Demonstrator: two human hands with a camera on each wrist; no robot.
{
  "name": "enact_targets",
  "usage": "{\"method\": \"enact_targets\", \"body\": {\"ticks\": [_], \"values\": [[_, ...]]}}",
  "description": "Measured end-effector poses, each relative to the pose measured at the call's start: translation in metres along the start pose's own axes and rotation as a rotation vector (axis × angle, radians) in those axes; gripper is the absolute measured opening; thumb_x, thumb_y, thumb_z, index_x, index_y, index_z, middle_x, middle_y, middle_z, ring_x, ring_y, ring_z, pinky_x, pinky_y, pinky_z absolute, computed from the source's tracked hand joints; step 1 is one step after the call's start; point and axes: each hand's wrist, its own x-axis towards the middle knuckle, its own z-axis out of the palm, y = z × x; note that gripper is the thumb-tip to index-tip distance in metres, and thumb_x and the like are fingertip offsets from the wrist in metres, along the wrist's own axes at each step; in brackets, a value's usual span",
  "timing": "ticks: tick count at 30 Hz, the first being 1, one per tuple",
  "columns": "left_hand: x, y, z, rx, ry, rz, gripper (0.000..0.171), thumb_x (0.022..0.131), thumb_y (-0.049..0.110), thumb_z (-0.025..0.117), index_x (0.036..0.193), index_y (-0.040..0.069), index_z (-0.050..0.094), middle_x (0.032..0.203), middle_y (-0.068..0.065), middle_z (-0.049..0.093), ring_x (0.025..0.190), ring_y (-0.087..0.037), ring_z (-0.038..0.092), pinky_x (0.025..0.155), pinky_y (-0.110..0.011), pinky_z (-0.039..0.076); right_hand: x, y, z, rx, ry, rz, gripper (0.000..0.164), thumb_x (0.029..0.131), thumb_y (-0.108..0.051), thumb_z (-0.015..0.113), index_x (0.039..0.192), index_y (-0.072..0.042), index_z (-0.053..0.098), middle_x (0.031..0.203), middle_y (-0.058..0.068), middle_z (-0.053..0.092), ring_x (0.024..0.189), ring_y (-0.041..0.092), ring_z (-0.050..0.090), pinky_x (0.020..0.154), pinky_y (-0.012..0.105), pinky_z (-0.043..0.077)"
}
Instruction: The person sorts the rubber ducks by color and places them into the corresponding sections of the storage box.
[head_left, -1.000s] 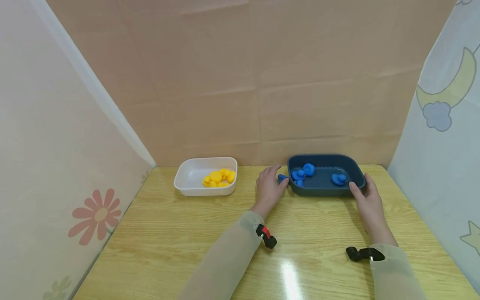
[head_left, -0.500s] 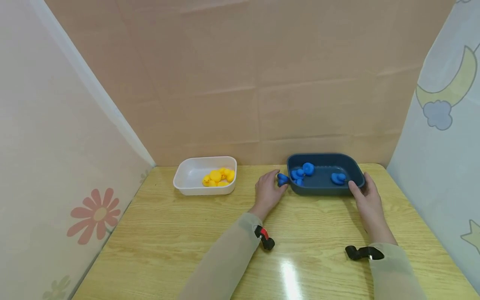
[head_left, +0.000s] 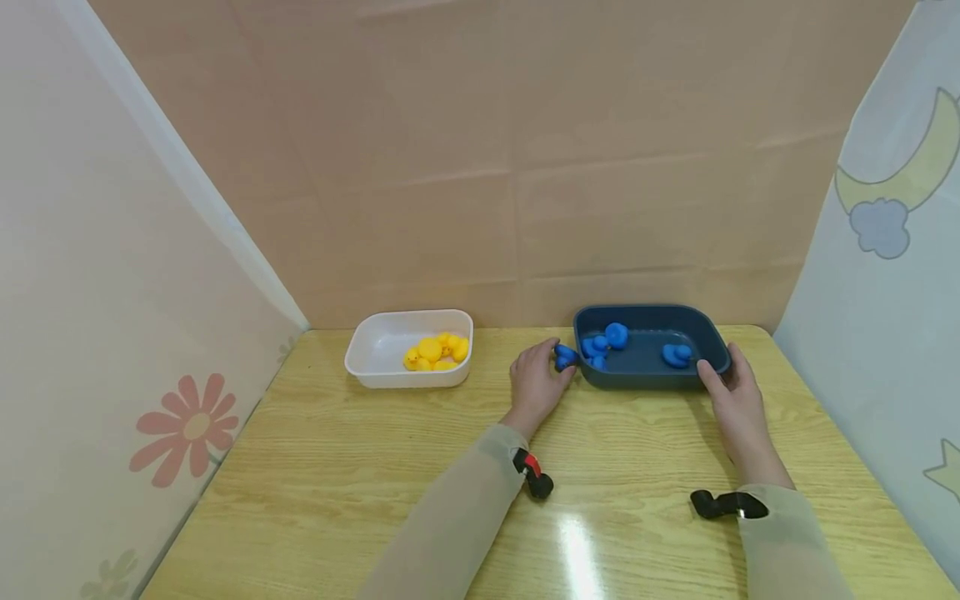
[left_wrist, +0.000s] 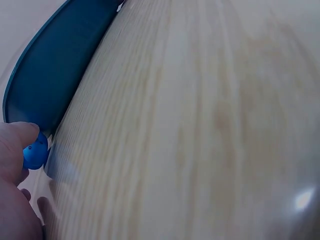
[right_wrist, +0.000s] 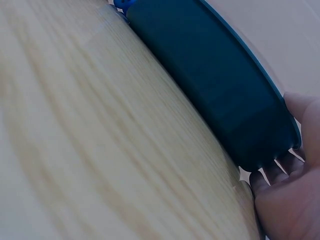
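Note:
A small blue rubber duck (head_left: 566,357) stands on the table against the outer left wall of the dark blue plastic tub (head_left: 637,382). Around that duck, thumb and fingers spread apart, is my left hand (head_left: 534,385); in the left wrist view its thumb overlaps part of the duck (left_wrist: 37,154). My right hand (head_left: 738,408) holds the tub's front right corner, thumb at the rim and fingers against the end wall, as the right wrist view also shows. Inside the tub lie several blue ducks, one of them (head_left: 677,356) apart on the right.
To the left stands a white tub (head_left: 375,377) with several yellow ducks (head_left: 430,350) inside. Both tubs sit near the back edge of the wooden table (head_left: 360,467), before a brown paper backdrop (head_left: 397,167). Patterned panels flank both sides.
My left thumb has moved down and away from the blue duck, which now shows more fully and leans slightly differently beside the tub. My right hand keeps its place on the tub.

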Motion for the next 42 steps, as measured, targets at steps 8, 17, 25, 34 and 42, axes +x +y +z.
{"method": "enact_targets", "body": {"ticks": [8, 17, 25, 34, 42], "values": [[-0.0002, 0.0034, -0.0028, 0.022, -0.003, -0.009, 0.057, 0.102, 0.038, 0.083, 0.153, 0.020, 0.065, 0.143, 0.002, 0.072, 0.140, -0.025, 0.060, 0.119, -0.050, 0.042, -0.0009, -0.0001, -0.0007, 0.006, 0.003, -0.016, 0.091, 0.116, -0.048, 0.052, 0.178, -0.017, -0.007, 0.184, 0.015, -0.005, 0.169, 0.032, 0.001, 0.130, 0.021, 0.015], [-0.0017, 0.0060, -0.0052, 0.015, -0.011, -0.036, 0.055, 0.103, 0.035, 0.082, 0.154, 0.020, 0.065, 0.144, 0.001, 0.072, 0.142, -0.025, 0.059, 0.122, -0.050, 0.040, -0.0003, 0.0008, -0.0002, 0.000, 0.003, -0.017, 0.091, 0.116, -0.047, 0.051, 0.178, -0.017, -0.008, 0.184, 0.015, -0.006, 0.169, 0.032, 0.001, 0.130, 0.022, 0.015], [-0.0002, 0.0052, -0.0017, 0.013, 0.007, -0.043, 0.054, 0.102, 0.034, 0.083, 0.152, 0.020, 0.067, 0.140, 0.001, 0.074, 0.139, -0.024, 0.060, 0.121, -0.050, 0.040, -0.0003, 0.0015, -0.0009, 0.007, 0.001, -0.006, 0.090, 0.117, -0.047, 0.050, 0.178, -0.017, -0.009, 0.184, 0.014, -0.007, 0.169, 0.032, -0.001, 0.131, 0.023, 0.013], [-0.0017, 0.0042, -0.0025, -0.021, 0.012, -0.042, 0.054, 0.102, 0.032, 0.084, 0.152, 0.019, 0.067, 0.141, 0.001, 0.073, 0.138, -0.025, 0.060, 0.120, -0.050, 0.041, -0.0014, 0.0021, -0.0002, 0.017, 0.004, 0.006, 0.092, 0.115, -0.049, 0.052, 0.178, -0.020, -0.008, 0.184, 0.012, -0.008, 0.169, 0.030, -0.001, 0.131, 0.024, 0.013], [-0.0035, 0.0041, -0.0060, -0.060, 0.020, -0.051, 0.055, 0.101, 0.031, 0.085, 0.152, 0.018, 0.067, 0.142, -0.002, 0.073, 0.137, -0.028, 0.061, 0.118, -0.050, 0.044, -0.0023, 0.0005, -0.0003, 0.004, 0.008, 0.007, 0.091, 0.116, -0.049, 0.051, 0.178, -0.019, -0.009, 0.184, 0.012, -0.008, 0.169, 0.031, -0.002, 0.132, 0.026, 0.012]]}}
